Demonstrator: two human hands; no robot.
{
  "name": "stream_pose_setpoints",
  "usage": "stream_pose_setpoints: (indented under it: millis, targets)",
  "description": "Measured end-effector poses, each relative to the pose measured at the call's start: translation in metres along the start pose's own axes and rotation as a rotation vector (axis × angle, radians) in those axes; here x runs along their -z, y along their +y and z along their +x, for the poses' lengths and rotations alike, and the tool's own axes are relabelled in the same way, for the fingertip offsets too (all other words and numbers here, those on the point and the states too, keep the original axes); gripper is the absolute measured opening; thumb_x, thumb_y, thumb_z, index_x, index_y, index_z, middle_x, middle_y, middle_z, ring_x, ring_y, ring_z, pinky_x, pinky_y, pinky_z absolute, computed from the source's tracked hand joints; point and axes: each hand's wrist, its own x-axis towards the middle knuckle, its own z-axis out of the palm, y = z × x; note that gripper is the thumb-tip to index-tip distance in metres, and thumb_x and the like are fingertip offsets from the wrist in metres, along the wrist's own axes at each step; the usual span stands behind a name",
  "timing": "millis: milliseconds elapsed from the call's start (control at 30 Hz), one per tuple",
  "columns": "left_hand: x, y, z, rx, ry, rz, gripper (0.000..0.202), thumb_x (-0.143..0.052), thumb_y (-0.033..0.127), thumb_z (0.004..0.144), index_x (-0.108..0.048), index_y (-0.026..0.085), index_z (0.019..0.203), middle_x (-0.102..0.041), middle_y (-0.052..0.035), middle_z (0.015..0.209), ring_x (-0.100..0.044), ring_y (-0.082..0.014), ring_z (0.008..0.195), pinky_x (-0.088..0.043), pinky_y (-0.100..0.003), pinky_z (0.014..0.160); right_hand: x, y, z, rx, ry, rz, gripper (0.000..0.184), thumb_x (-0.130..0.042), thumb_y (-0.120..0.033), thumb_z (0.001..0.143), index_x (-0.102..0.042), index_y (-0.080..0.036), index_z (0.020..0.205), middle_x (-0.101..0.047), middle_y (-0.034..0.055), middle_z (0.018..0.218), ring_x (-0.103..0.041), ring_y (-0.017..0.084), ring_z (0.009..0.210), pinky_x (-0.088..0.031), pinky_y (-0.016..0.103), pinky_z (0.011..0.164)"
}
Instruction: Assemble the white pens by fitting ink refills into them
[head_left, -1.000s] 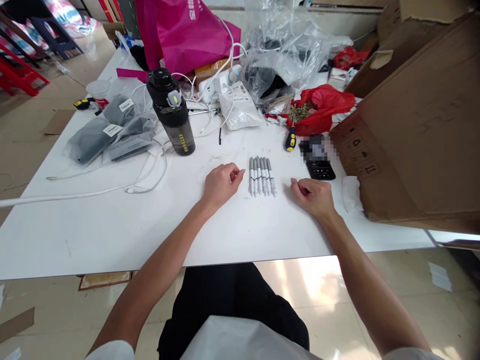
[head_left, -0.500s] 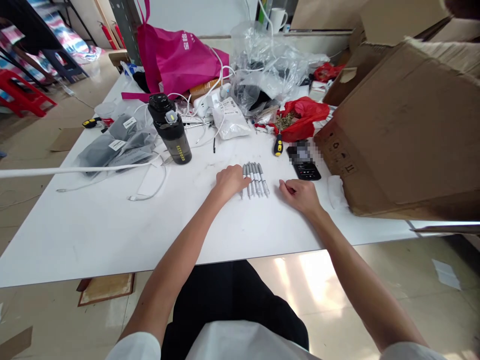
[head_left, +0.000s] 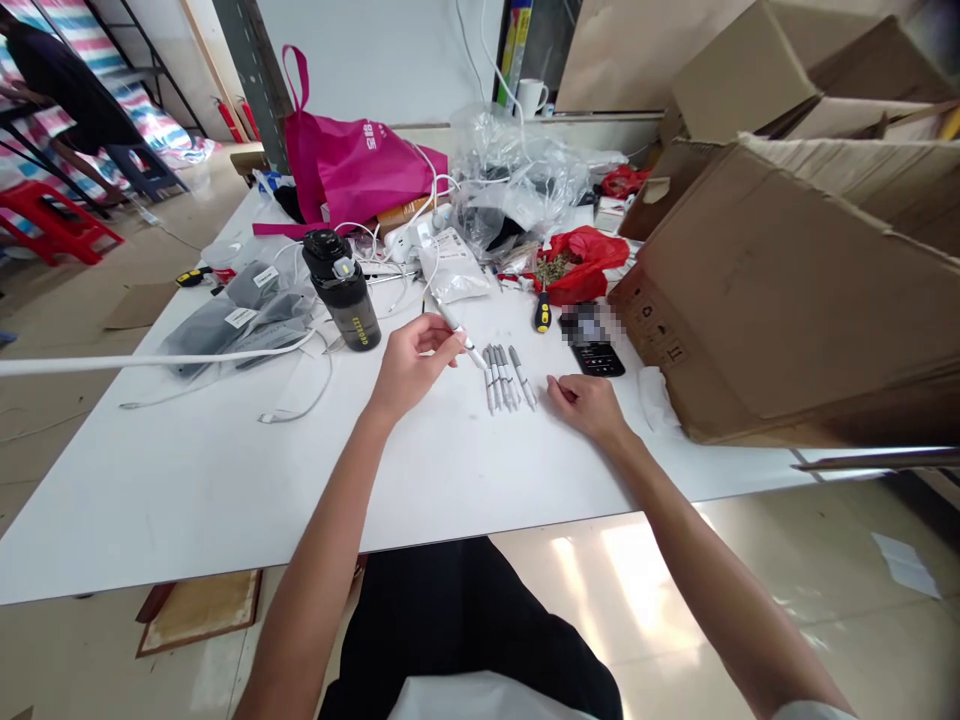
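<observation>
Pinched between the thumb and fingers of my left hand [head_left: 415,368] is a white and grey pen [head_left: 468,344], raised at a slant above the table. To the right of it, several matching pens [head_left: 498,378] lie side by side on the white tabletop, and one more pen [head_left: 523,378] lies a small gap apart from them. My right hand [head_left: 589,404] rests on the table just right of the pens, curled into a loose fist with nothing showing in it. Behind that hand lies a black phone [head_left: 602,358], its screen partly blurred.
A dark bottle [head_left: 346,300] stands left of my left hand, near bagged grey items [head_left: 206,325] and white cables. A yellow-black screwdriver [head_left: 542,312] leans by a red bag [head_left: 592,265]. A large cardboard box [head_left: 757,320] takes up the right side. A person sits far left.
My left hand has lifted one pen off the row and moved left with it. A gap now shows between the rightmost pen and the others. My right hand stays in place.
</observation>
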Motion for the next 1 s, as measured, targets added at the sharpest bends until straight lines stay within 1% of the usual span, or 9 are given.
stream_pose_setpoints:
  millis: [133, 233, 333, 433, 533, 600, 700, 833, 1000]
  targets:
    - [0.006, -0.007, -0.011, -0.010, 0.046, -0.111, 0.032, -0.090, 0.043, 0.090, -0.079, 0.018, 0.108, -0.082, -0.0089, 0.099, -0.079, -0.0207, 0.083, -0.049, -0.023, 0.049, 0.000, 0.001, -0.002, 0.012, 0.031, -0.011, 0.054, -0.053, -0.041, 0.110, -0.029, -0.027, 0.064, -0.041, -0.0018, 0.055, -0.036, 0.014, 0.054, -0.027, 0.037, 0.060]
    - [0.012, -0.026, -0.014, 0.065, 0.004, -0.167, 0.039, -0.092, 0.047, 0.088, -0.079, 0.016, 0.109, -0.084, -0.0117, 0.099, -0.081, -0.0237, 0.088, -0.054, -0.024, 0.052, 0.001, -0.009, 0.000, 0.037, 0.057, 0.015, 0.045, -0.055, -0.043, 0.112, -0.043, -0.026, 0.072, -0.055, 0.0012, 0.066, -0.048, 0.017, 0.061, -0.035, 0.035, 0.062]
    - [0.016, -0.045, -0.011, 0.137, -0.075, -0.191, 0.044, -0.095, 0.049, 0.086, -0.080, 0.015, 0.109, -0.086, -0.0144, 0.101, -0.083, -0.0265, 0.092, -0.057, -0.026, 0.055, -0.005, -0.036, 0.015, 0.116, 0.084, 0.132, 0.027, -0.062, -0.048, 0.112, -0.063, -0.023, 0.101, -0.071, 0.0073, 0.091, -0.066, 0.022, 0.081, -0.051, 0.036, 0.077]
    - [0.018, -0.059, -0.006, 0.160, -0.097, -0.231, 0.045, -0.098, 0.049, 0.083, -0.082, 0.015, 0.107, -0.086, -0.0143, 0.102, -0.083, -0.0276, 0.095, -0.058, -0.027, 0.059, -0.020, -0.074, 0.048, 0.218, 0.028, 0.159, 0.038, -0.064, -0.056, 0.112, -0.065, -0.021, 0.127, -0.078, 0.0145, 0.115, -0.073, 0.028, 0.101, -0.054, 0.041, 0.092]
    - [0.022, -0.071, -0.003, 0.125, 0.000, -0.273, 0.043, -0.097, 0.051, 0.084, -0.085, 0.018, 0.108, -0.086, -0.0121, 0.105, -0.082, -0.0263, 0.099, -0.060, -0.029, 0.069, -0.042, -0.106, 0.084, 0.269, -0.182, 0.100, 0.037, -0.045, -0.050, 0.121, -0.069, -0.022, 0.116, -0.079, 0.0081, 0.092, -0.069, 0.024, 0.077, -0.046, 0.036, 0.077]
    - [0.027, -0.077, -0.002, 0.106, 0.115, -0.303, 0.041, -0.094, 0.052, 0.087, -0.086, 0.020, 0.112, -0.086, -0.0107, 0.114, -0.080, -0.0254, 0.109, -0.061, -0.029, 0.078, -0.059, -0.119, 0.100, 0.225, -0.242, 0.108, 0.040, -0.039, -0.049, 0.122, -0.068, -0.021, 0.115, -0.079, 0.0071, 0.089, -0.065, 0.022, 0.068, -0.037, 0.033, 0.065]
    - [0.037, -0.082, -0.005, 0.125, 0.215, -0.416, 0.040, -0.089, 0.051, 0.094, -0.085, 0.024, 0.123, -0.083, -0.0100, 0.134, -0.075, -0.0275, 0.130, -0.061, -0.032, 0.094, -0.079, -0.125, 0.103, 0.157, -0.211, 0.138, 0.043, -0.038, -0.051, 0.122, -0.068, -0.021, 0.112, -0.075, 0.0048, 0.078, -0.060, 0.019, 0.060, -0.032, 0.031, 0.061]
    - [0.041, -0.079, -0.008, 0.113, 0.168, -0.599, 0.038, -0.083, 0.045, 0.099, -0.081, 0.024, 0.130, -0.079, -0.0115, 0.146, -0.069, -0.0318, 0.147, -0.052, -0.046, 0.124, -0.088, -0.116, 0.086, 0.160, -0.181, 0.114, 0.045, -0.041, -0.052, 0.120, -0.069, -0.020, 0.104, -0.067, 0.0027, 0.064, -0.052, 0.018, 0.052, -0.029, 0.030, 0.059]
    - [0.035, -0.078, -0.009, 0.150, 0.149, -0.641, 0.040, -0.092, 0.040, 0.094, -0.080, 0.025, 0.129, -0.082, -0.0082, 0.140, -0.074, -0.0294, 0.139, -0.048, -0.048, 0.131, -0.087, -0.111, 0.076, 0.169, -0.125, 0.109, 0.051, -0.039, -0.052, 0.121, -0.071, -0.018, 0.100, -0.059, -0.0002, 0.057, -0.042, 0.014, 0.048, -0.024, 0.029, 0.055]
